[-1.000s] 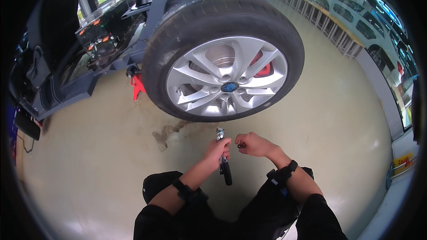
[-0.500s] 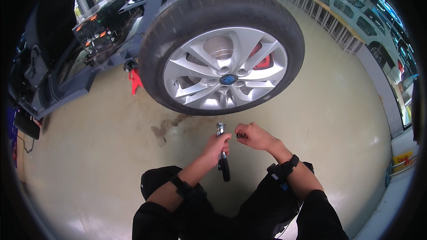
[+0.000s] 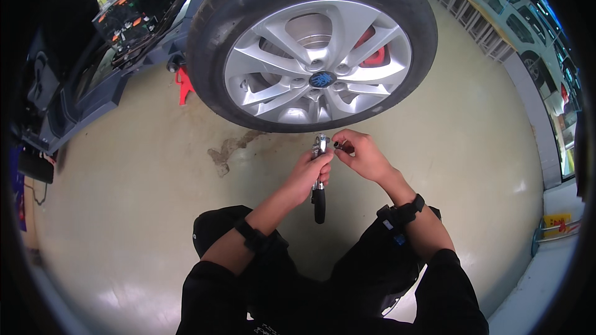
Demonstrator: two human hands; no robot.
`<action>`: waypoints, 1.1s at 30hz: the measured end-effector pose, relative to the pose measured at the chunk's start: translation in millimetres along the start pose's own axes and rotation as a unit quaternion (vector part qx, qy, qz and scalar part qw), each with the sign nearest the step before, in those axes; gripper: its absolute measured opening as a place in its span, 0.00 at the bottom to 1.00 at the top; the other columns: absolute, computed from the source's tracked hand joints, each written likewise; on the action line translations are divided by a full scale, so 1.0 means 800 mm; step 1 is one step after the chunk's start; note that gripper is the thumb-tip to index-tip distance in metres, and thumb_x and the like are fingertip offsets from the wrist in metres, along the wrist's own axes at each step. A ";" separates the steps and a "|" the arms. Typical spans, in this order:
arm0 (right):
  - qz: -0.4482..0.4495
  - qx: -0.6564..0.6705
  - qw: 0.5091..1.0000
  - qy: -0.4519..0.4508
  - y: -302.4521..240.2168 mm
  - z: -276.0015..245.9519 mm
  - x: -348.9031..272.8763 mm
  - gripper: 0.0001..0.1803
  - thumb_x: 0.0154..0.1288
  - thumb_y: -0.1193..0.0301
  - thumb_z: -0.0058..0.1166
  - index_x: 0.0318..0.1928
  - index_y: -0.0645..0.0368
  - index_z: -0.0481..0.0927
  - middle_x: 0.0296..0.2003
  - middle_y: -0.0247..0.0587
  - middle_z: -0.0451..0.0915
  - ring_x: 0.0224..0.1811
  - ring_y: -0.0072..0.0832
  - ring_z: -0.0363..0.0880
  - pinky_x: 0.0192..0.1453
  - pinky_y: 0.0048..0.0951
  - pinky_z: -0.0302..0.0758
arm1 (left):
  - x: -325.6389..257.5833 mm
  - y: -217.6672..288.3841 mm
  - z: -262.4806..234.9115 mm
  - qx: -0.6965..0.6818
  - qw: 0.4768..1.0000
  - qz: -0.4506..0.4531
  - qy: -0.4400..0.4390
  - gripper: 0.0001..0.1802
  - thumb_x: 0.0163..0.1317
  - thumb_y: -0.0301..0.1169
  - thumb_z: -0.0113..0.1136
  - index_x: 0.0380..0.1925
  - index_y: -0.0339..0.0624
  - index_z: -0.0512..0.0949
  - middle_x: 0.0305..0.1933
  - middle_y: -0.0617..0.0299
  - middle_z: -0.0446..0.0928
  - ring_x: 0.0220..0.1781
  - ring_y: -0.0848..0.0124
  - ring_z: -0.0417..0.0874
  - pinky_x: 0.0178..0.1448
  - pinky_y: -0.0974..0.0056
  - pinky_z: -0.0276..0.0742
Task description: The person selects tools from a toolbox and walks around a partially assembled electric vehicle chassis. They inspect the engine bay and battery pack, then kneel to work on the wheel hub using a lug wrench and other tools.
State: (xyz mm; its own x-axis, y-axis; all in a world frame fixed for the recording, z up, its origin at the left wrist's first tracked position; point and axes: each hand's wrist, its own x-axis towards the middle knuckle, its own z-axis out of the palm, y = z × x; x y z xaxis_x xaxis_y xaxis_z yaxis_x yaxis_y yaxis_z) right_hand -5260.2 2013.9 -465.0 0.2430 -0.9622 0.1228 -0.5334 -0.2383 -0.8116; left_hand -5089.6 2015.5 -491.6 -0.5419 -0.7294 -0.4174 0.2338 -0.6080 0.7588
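The left grip is closed around a ratchet-like tool, fingers wrapped about its metal shaft and the thumb laid along it toward the head. The tool's bright metal head stands clear above the fist, pointing at the wheel, while its black handle sticks out below, toward the person's knees.

The right grip is a pinch: thumb and forefinger are nearly together on a small dark piece, most of it hidden by the fingers, so its full shape cannot be told. The other fingers are curled in. The piece is just beside the tool's head; whether the two touch cannot be made out.

Both grips are over the pale floor, just below the lower edge of the black tyre in the view. The wheel has silver spokes and a blue centre cap, with a red caliper showing between the spokes.
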 end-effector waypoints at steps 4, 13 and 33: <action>0.004 -0.017 1.000 -0.004 -0.002 -0.004 -0.003 0.11 0.53 0.79 0.53 0.39 0.65 0.73 0.29 0.41 0.77 0.28 0.27 0.78 0.37 0.27 0.75 | -0.001 0.005 0.002 -0.010 1.000 -0.003 -0.008 0.10 0.61 0.36 0.50 0.38 0.44 0.68 0.20 0.72 0.61 0.21 0.79 0.63 0.29 0.69 0.62; -0.027 0.062 0.998 0.011 -0.007 0.000 -0.005 0.16 0.50 0.79 0.57 0.42 0.64 0.71 0.28 0.41 0.78 0.28 0.27 0.79 0.34 0.27 0.76 | 0.005 -0.002 0.007 0.011 0.999 0.023 0.023 0.12 0.57 0.38 0.59 0.26 0.45 0.68 0.18 0.72 0.62 0.15 0.81 0.61 0.19 0.72 0.60; 0.222 -0.151 0.960 -0.077 -0.238 -0.232 -0.120 0.12 0.55 0.66 0.53 0.36 0.60 0.77 0.26 0.44 0.79 0.30 0.36 0.79 0.37 0.32 0.75 | -0.216 0.287 -0.049 0.336 0.934 -0.049 0.113 0.14 0.51 0.37 0.53 0.18 0.39 0.78 0.17 0.63 0.77 0.13 0.77 0.69 0.19 0.68 0.65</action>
State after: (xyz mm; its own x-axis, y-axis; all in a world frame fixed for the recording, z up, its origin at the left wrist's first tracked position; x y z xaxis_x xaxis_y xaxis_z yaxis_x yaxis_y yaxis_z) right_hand -5332.2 2127.6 -216.5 0.0421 -0.9522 -0.3026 -0.8175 0.1413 -0.5583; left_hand -4910.8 1989.6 -264.8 -0.3324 -0.7739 -0.5390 -0.4086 -0.3969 0.8219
